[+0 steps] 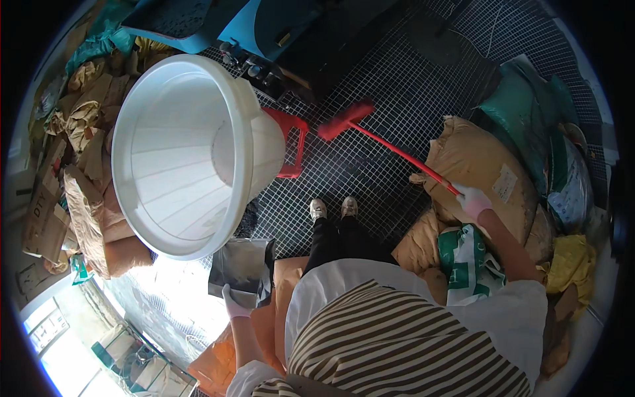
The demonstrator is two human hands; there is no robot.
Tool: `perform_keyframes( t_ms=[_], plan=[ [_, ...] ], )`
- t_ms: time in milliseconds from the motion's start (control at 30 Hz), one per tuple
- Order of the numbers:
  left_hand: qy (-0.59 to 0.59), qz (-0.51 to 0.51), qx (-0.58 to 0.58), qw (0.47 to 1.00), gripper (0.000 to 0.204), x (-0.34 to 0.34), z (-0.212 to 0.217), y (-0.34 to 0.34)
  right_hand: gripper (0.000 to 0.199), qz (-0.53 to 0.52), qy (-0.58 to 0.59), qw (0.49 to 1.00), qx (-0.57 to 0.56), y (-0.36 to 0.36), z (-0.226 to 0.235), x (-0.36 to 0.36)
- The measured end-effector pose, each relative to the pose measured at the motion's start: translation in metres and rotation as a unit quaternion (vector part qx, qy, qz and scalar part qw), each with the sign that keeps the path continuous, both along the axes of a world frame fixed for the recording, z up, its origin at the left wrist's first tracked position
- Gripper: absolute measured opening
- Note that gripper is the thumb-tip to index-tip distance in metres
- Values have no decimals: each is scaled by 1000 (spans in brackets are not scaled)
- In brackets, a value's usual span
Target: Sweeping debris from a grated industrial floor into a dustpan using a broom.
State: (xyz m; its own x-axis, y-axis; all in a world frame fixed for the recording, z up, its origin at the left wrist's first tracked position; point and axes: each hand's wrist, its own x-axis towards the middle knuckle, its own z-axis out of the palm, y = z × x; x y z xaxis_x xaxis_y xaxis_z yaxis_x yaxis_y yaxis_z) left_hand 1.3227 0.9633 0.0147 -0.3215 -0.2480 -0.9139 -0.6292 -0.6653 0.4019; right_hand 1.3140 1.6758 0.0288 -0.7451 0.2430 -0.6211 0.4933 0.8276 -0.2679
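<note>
My right hand (472,200), in a white glove, grips the thin red handle of a red broom (346,119). The broom's brush head rests on the metal grate floor (370,172) ahead of my shoes. My left hand (235,306), also gloved, holds the lower edge of a crumpled silver foil bag (243,268) at my left side. A large white plastic tub (185,152) lies tilted on its side just beyond that bag, with its opening toward me. Behind the tub's rim stands a red dustpan (293,142).
Brown paper sacks (89,198) are piled at the left. A full tan sack (479,169), a green-and-white bag (466,261) and green sacks (522,106) lie at the right. Blue machinery (264,26) stands at the far edge of the grate.
</note>
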Motion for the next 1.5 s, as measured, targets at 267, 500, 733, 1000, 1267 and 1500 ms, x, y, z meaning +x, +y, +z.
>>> perform_keyframes(
  t_ms=[267, 500, 733, 1000, 1267, 1500],
  plan=[
    [64, -9, -17, 998, 49, -6, 17, -18, 42, -52, -36, 998, 13, -54, -84, -2],
    [-66, -1, -137, 988, 67, -23, 18, -47, 44, -38, -101, 992, 64, -61, -26, 143],
    [-59, -16, -141, 988, 79, -56, -5, -106, 42, -407, -72, 905, -99, -112, 26, 134],
    [-75, -82, -187, 976, 70, -126, 8, -210, 43, -542, -18, 838, -61, -153, -157, 7],
    [40, -104, -152, 982, 67, -205, 3, -371, 42, -568, -83, 817, -60, -338, -222, 89],
    [-44, -177, -164, 969, 78, -267, -9, -344, 47, -663, -107, 722, -166, -502, -26, 155]
  ],
)
